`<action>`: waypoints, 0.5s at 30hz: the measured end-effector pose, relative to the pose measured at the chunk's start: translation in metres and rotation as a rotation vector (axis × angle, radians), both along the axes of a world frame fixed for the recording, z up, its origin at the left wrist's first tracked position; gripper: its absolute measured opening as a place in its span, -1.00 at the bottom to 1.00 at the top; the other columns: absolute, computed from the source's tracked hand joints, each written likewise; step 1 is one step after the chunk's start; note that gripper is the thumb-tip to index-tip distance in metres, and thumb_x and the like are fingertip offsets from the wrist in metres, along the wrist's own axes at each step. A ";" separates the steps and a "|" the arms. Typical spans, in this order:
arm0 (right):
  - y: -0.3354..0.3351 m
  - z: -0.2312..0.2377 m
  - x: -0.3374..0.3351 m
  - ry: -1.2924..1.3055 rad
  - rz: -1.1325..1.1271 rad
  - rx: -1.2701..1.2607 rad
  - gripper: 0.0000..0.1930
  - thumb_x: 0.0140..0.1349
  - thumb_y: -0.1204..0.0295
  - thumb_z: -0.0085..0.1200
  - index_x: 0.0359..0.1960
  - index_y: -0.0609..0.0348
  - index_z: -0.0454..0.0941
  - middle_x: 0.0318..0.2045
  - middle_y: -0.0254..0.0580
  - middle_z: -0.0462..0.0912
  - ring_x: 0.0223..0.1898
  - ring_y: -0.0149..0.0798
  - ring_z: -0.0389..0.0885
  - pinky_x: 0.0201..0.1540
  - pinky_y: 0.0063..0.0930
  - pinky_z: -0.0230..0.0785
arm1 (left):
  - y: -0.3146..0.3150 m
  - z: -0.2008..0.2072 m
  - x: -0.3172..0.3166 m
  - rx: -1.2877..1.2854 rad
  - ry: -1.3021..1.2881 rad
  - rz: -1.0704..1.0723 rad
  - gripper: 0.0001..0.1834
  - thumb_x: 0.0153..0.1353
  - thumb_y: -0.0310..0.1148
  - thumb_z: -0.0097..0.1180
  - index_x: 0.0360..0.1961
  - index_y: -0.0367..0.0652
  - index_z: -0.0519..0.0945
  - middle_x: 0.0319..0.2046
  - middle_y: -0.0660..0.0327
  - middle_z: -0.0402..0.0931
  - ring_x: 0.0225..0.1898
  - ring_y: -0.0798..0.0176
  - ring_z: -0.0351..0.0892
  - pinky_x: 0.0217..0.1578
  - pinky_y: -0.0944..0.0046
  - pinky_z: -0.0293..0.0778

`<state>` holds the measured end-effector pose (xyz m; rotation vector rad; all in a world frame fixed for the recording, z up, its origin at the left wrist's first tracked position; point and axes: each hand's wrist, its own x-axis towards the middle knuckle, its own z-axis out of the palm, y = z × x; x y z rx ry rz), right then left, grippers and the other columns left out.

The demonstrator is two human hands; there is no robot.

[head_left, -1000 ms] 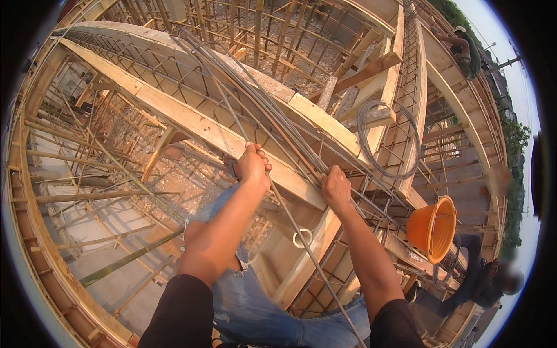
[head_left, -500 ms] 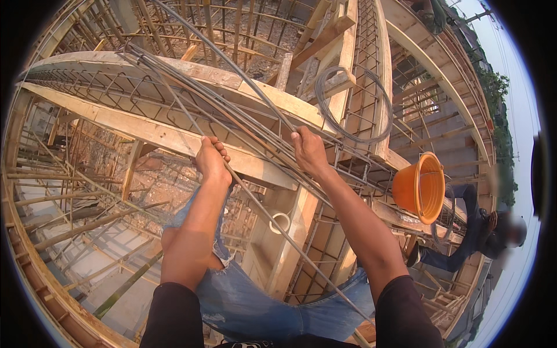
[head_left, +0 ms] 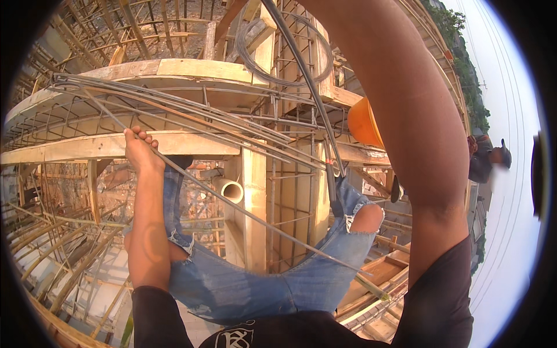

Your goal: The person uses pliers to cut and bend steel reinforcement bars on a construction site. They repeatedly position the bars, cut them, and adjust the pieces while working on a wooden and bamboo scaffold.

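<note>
My left hand is closed around a thin steel rod, which slants from the rebar bundle at upper left down across my thighs. My right forearm reaches up past the top edge, so my right hand is out of sight. Beside that arm a long dark bar runs steeply down to my knee; its lower part looks forked, with small red marks. Whether the right hand holds it is hidden. A bundle of steel rods lies across the wooden formwork in front of me.
A coil of wire rests on the timber beyond. An orange bucket is partly behind my right arm. A pale pipe end shows beside a wooden post. Another person is at the far right. Open gaps drop below the formwork.
My right hand has left the bar it held and gone up out of view. My left hand has shifted left, still gripping the rod. The view has turned, and the dark bar now stands steeper.
</note>
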<state>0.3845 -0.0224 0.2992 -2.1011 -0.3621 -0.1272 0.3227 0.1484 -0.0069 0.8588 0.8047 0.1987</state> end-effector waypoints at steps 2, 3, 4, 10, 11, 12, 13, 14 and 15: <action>-0.006 0.010 -0.021 0.098 0.027 0.099 -0.72 0.36 0.38 -0.16 -0.14 0.38 0.50 -0.62 -0.33 0.39 -0.65 -0.46 0.26 -0.62 -0.51 0.12 | 0.015 0.000 -0.002 -0.014 -0.022 0.039 -0.67 0.46 -0.12 -0.26 -0.37 -0.07 0.38 -0.59 0.41 0.23 -0.58 0.50 0.18 -0.57 0.45 0.18; -0.007 0.008 -0.036 0.147 0.036 0.131 -0.72 0.37 0.38 -0.13 -0.10 0.38 0.49 -0.66 -0.43 0.34 -0.68 -0.54 0.20 -0.66 -0.60 0.04 | 0.021 0.001 -0.009 -0.012 -0.019 0.082 -0.67 0.46 -0.12 -0.25 -0.37 -0.07 0.38 -0.59 0.41 0.24 -0.59 0.51 0.18 -0.58 0.45 0.18; -0.016 0.015 -0.056 0.178 0.007 0.138 -0.71 0.37 0.37 -0.11 -0.06 0.38 0.47 -0.70 -0.53 0.28 -0.71 -0.62 0.13 -0.70 -0.68 -0.04 | 0.016 -0.002 -0.007 -0.046 -0.029 0.087 -0.67 0.45 -0.12 -0.23 -0.36 -0.10 0.41 -0.60 0.40 0.24 -0.60 0.50 0.19 -0.59 0.44 0.20; -0.131 -0.113 -0.224 0.401 -0.130 -0.100 -0.53 0.36 0.06 -0.02 -0.14 0.35 0.52 -0.68 -0.55 0.30 -0.67 -0.67 0.19 -0.62 -0.71 -0.01 | 0.004 0.008 -0.010 -0.092 -0.067 0.105 -0.61 0.43 -0.12 -0.17 -0.32 -0.25 0.48 -0.57 0.26 0.40 -0.61 0.37 0.37 -0.59 0.35 0.40; -0.140 -0.127 -0.253 0.469 -0.168 -0.204 -0.58 0.39 0.12 -0.05 -0.21 0.33 0.59 -0.70 -0.44 0.38 -0.59 -0.53 0.34 -0.54 -0.52 0.18 | 0.002 0.005 -0.010 -0.115 -0.104 0.083 -0.61 0.43 -0.13 -0.18 -0.30 -0.27 0.47 -0.51 0.18 0.48 -0.53 0.33 0.49 -0.50 0.31 0.51; -0.138 -0.137 -0.273 0.482 -0.169 -0.241 -0.60 0.38 0.15 -0.04 -0.22 0.34 0.59 -0.71 -0.37 0.38 -0.62 -0.50 0.35 -0.54 -0.50 0.19 | 0.002 0.005 -0.010 -0.121 -0.100 0.060 -0.60 0.44 -0.12 -0.21 -0.25 -0.28 0.46 -0.41 0.14 0.50 -0.44 0.29 0.54 -0.41 0.31 0.56; -0.131 -0.148 -0.289 0.503 -0.169 -0.271 -0.62 0.38 0.18 -0.02 -0.24 0.34 0.59 -0.73 -0.30 0.38 -0.64 -0.47 0.35 -0.55 -0.48 0.21 | 0.005 0.004 -0.014 -0.118 -0.086 0.036 -0.59 0.45 -0.11 -0.24 -0.19 -0.29 0.46 -0.32 0.09 0.52 -0.34 0.25 0.58 -0.32 0.30 0.60; -0.129 -0.157 -0.298 0.503 -0.159 -0.328 -0.64 0.37 0.21 -0.01 -0.24 0.34 0.59 -0.73 -0.23 0.39 -0.65 -0.44 0.35 -0.55 -0.46 0.22 | 0.006 0.004 -0.016 -0.126 -0.086 0.046 -0.60 0.45 -0.13 -0.23 -0.18 -0.31 0.44 -0.30 0.07 0.53 -0.32 0.23 0.59 -0.30 0.28 0.61; -0.126 -0.165 -0.305 0.496 -0.151 -0.387 -0.66 0.36 0.24 0.01 -0.25 0.34 0.59 -0.74 -0.17 0.39 -0.66 -0.41 0.36 -0.55 -0.44 0.23 | 0.008 0.006 -0.017 -0.136 -0.091 0.054 -0.60 0.45 -0.14 -0.23 -0.16 -0.32 0.43 -0.27 0.05 0.53 -0.29 0.20 0.61 -0.28 0.27 0.61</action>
